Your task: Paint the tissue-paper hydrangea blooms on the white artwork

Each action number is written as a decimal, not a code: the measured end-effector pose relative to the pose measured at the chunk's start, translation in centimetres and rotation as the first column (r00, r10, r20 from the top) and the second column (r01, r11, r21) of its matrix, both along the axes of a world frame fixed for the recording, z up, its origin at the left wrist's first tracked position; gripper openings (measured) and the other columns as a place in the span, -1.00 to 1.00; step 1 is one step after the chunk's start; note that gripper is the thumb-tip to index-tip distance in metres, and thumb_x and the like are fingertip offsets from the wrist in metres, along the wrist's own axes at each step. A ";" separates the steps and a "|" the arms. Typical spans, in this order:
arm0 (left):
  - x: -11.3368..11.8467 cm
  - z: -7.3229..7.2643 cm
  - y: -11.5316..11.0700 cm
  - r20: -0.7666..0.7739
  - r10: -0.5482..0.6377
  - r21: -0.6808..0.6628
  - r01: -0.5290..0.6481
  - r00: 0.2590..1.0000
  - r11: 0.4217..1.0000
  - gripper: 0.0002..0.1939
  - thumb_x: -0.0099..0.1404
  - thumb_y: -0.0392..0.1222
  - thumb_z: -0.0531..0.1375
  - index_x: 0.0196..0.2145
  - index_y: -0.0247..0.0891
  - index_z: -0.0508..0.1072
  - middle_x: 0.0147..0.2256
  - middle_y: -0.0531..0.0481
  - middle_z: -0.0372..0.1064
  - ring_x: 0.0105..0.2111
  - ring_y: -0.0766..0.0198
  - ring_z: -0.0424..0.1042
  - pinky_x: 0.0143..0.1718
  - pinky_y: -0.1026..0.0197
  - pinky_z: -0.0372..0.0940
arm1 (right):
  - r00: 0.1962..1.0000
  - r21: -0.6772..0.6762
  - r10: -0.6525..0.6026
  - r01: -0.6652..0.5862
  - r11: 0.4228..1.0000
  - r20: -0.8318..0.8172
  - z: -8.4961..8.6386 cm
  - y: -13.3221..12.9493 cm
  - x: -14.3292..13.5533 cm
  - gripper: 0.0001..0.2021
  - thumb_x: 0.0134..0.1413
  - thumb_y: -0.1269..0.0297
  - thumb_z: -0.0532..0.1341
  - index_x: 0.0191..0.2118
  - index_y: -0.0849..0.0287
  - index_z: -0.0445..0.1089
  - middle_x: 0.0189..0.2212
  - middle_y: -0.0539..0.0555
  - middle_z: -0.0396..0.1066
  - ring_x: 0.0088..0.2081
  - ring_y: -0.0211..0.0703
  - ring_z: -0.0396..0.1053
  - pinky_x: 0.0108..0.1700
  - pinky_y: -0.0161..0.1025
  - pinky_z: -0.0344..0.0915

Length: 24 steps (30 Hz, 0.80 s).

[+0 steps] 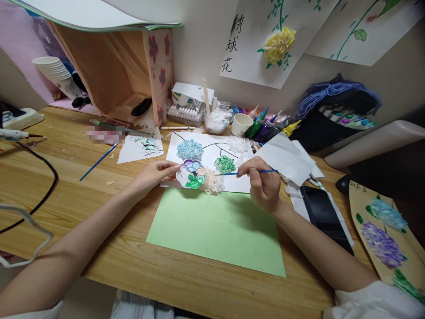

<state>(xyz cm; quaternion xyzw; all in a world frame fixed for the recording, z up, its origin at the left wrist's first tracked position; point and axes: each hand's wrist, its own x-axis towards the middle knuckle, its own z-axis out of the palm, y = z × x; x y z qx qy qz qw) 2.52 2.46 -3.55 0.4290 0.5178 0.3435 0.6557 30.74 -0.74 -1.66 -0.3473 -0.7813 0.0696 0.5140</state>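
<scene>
My left hand (157, 173) grips the edge of a small flower-shaped paint palette (191, 174) with purple, blue and green paint in its wells. A thin blue paintbrush (244, 173) is pinched in my right hand (262, 184), its tip pointing left over a pale cream paper flower (214, 181). Both hands are above a white sheet (206, 138) with raised flowers and black drawn lines. On it are a blue flower (190, 149), a green flower (225, 164) and a white flower (237, 144). The palette hides part of the sheet.
Green paper (215, 230) lies in front of the white sheet. A paper cup (241, 124), paint bottles (262, 122) and a tub of white scraps (217, 122) stand behind. Another blue brush (98, 162) lies left; a black phone (325, 217) lies right. A glue gun (15, 134) is far left.
</scene>
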 end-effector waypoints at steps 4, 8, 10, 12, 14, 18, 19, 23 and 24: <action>0.0 0.0 0.0 -0.001 -0.008 -0.001 0.008 1.000 1.000 -0.59 -0.08 0.03 0.43 -0.35 -0.30 0.57 -0.38 -0.03 0.55 -0.41 0.29 0.48 -0.24 0.25 0.37 | 0.999 -0.004 0.004 -0.004 1.000 0.036 0.1 0.0 -0.1 -0.78 0.26 0.37 -0.02 -0.36 0.10 0.33 -0.50 0.03 0.38 -0.44 -0.16 0.33 -0.35 -0.17 0.27; 0.0 0.1 0.0 -0.003 0.000 -0.014 0.000 1.000 1.000 -0.59 -0.09 0.03 0.44 -0.36 -0.31 0.56 -0.41 -0.01 0.54 -0.43 0.31 0.47 -0.25 0.26 0.37 | 0.999 -0.007 -0.009 0.009 1.000 0.034 0.2 -0.1 -0.1 -0.77 0.28 0.37 -0.03 -0.35 0.10 0.32 -0.50 0.04 0.37 -0.43 -0.17 0.33 -0.34 -0.18 0.28; 0.0 0.0 0.0 -0.002 -0.003 -0.008 0.003 1.000 1.000 -0.58 -0.10 0.04 0.44 -0.35 -0.31 0.56 -0.40 -0.02 0.55 -0.43 0.30 0.48 -0.25 0.25 0.37 | 0.999 -0.007 -0.004 0.004 1.000 0.041 0.2 -0.1 -0.2 -0.77 0.27 0.37 -0.03 -0.35 0.11 0.32 -0.50 0.04 0.37 -0.43 -0.17 0.33 -0.34 -0.18 0.28; 0.0 0.0 0.0 -0.002 -0.006 -0.002 0.006 1.000 1.000 -0.58 -0.10 0.05 0.44 -0.35 -0.31 0.57 -0.39 -0.03 0.55 -0.42 0.30 0.48 -0.25 0.25 0.38 | 0.999 -0.008 0.005 -0.004 1.000 0.050 0.1 0.0 -0.1 -0.77 0.27 0.38 -0.02 -0.36 0.11 0.32 -0.50 0.04 0.37 -0.43 -0.18 0.33 -0.34 -0.18 0.28; 0.0 0.0 0.0 0.000 -0.005 0.003 0.005 1.000 1.000 -0.58 -0.11 0.05 0.44 -0.36 -0.30 0.57 -0.39 -0.02 0.55 -0.42 0.30 0.48 -0.23 0.25 0.38 | 1.000 0.000 0.005 -0.005 1.000 0.017 0.0 0.0 -0.1 -0.77 0.27 0.38 -0.02 -0.36 0.12 0.33 -0.50 0.03 0.37 -0.43 -0.18 0.33 -0.35 -0.18 0.28; 0.1 0.2 -0.1 0.014 -0.011 -0.005 0.011 1.000 1.000 -0.62 -0.09 0.03 0.44 -0.37 -0.28 0.58 -0.39 0.01 0.56 -0.41 0.32 0.49 -0.21 0.28 0.38 | 0.988 0.075 -0.024 0.035 0.997 -0.150 0.3 -0.1 -0.1 -0.76 0.28 0.32 -0.02 -0.35 0.09 0.34 -0.50 0.02 0.40 -0.42 -0.16 0.37 -0.33 -0.15 0.29; 0.1 0.2 -0.1 0.017 -0.013 -0.009 0.013 1.000 1.000 -0.63 -0.08 0.03 0.44 -0.37 -0.27 0.58 -0.39 0.01 0.56 -0.40 0.32 0.49 -0.21 0.28 0.37 | 0.982 0.086 -0.027 0.044 0.995 -0.186 0.4 -0.2 -0.1 -0.76 0.28 0.31 -0.02 -0.34 0.08 0.35 -0.49 0.02 0.41 -0.41 -0.15 0.39 -0.33 -0.14 0.30; 0.0 0.2 -0.2 -0.008 -0.012 -0.007 0.012 1.000 1.000 -0.63 -0.06 0.03 0.43 -0.37 -0.28 0.57 -0.39 0.02 0.55 -0.42 0.33 0.48 -0.24 0.29 0.36 | 0.980 0.001 0.037 -0.038 0.999 -0.196 0.9 -0.6 -0.6 -0.77 0.29 0.32 -0.01 -0.27 0.08 0.38 -0.42 0.04 0.45 -0.34 -0.13 0.42 -0.30 -0.14 0.32; 0.0 0.2 -0.2 -0.016 -0.013 -0.002 0.013 1.000 1.000 -0.62 -0.06 0.04 0.43 -0.37 -0.29 0.57 -0.39 0.02 0.55 -0.42 0.34 0.47 -0.25 0.30 0.36 | 0.984 -0.022 0.064 -0.069 0.997 -0.169 1.0 -0.7 -0.7 -0.78 0.28 0.34 -0.01 -0.26 0.09 0.38 -0.40 0.05 0.46 -0.32 -0.13 0.42 -0.28 -0.14 0.33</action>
